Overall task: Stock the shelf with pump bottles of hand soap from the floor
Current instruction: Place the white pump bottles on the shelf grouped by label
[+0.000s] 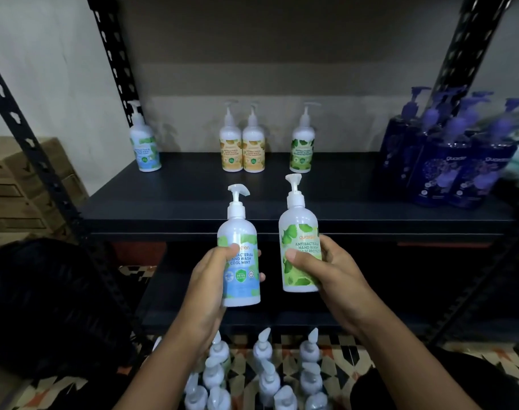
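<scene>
Both bare forearms reach forward, side by side. The left hand (pixel 209 281) wraps round a blue-labelled bottle (pixel 242 291), thumb across its front. Just beside it, the right hand (pixel 333 269) grips a green-labelled bottle (pixel 298 229), thumb pressed on the label.

blue-white bottle (pixel 241 270) | green-white bottle (pixel 300 255) | black shelf (pixel 282 199) | purple bottles (pixel 447 161)
</scene>
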